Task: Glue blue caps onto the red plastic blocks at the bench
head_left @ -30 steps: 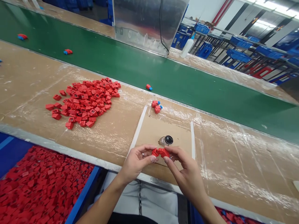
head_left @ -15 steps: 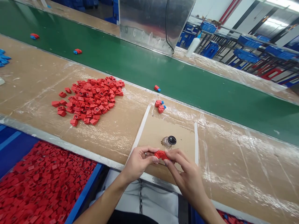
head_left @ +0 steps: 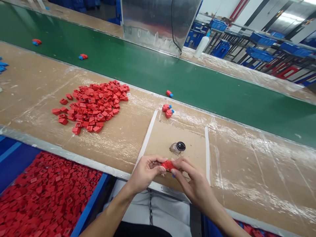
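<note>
Between my two hands, just above the table's front edge, is a red plastic piece [head_left: 168, 165]. My left hand [head_left: 146, 171] pinches its left end with thumb and fingers. Thumb and fingers of my right hand [head_left: 191, 174] are closed on its right end, where a bit of blue shows below. Fingers cover much of the piece, so I cannot tell whether it is one part or two. Beyond my hands a small round glass jar with a black top [head_left: 181, 146] sits on the cardboard sheet [head_left: 158, 138]. Two red-and-blue pieces [head_left: 168, 113] lie behind it.
A heap of red parts [head_left: 91, 105] lies on the table to the left. Below it a blue bin [head_left: 86, 204] holds many red parts. The green conveyor belt [head_left: 138, 69] carries a few red-and-blue pieces [head_left: 83, 56]. A white bottle [head_left: 201, 46] stands beyond it.
The red-and-blue pieces on the belt have shifted slightly to the right relative to the table. Both hands keep their grip on the red piece, and some blue now shows under my right fingers.
</note>
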